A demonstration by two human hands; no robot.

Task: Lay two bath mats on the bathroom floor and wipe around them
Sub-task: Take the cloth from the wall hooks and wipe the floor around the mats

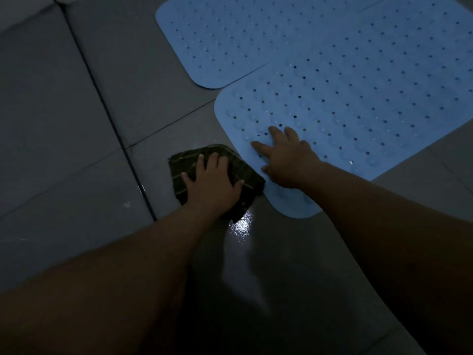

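Head view, looking down in dim light at a grey tiled floor (76, 124). Two blue bath mats dotted with round holes lie flat on it. The near mat (358, 103) has its long axis running from the rounded corner beside the hands up and away to the right, out of the picture. The far mat (225, 39) lies beyond it, past the fingertips of both hands, and its long axis runs the same way; the near mat's far edge overlaps the far mat's edge, so the two touch.

The right hand (286, 160) rests palm down on the near corner of the near mat, fingers straight and spread, pointing up and to the left; it grips nothing. Just to its left, the left hand (212, 183) presses flat on a dark folded cloth (184, 162) with pale stripes, fingers spread across the top of it and the thumb out toward the mat. The cloth lies on the floor, and its right edge touches or just meets the mat's rim below the right hand; which of the two I cannot tell.

Directly behind the left hand's wrist, a wet patch (242, 224) on the tile catches a bright glint. A dark grout line (107, 111) runs diagonally across the floor to the left of the left hand.
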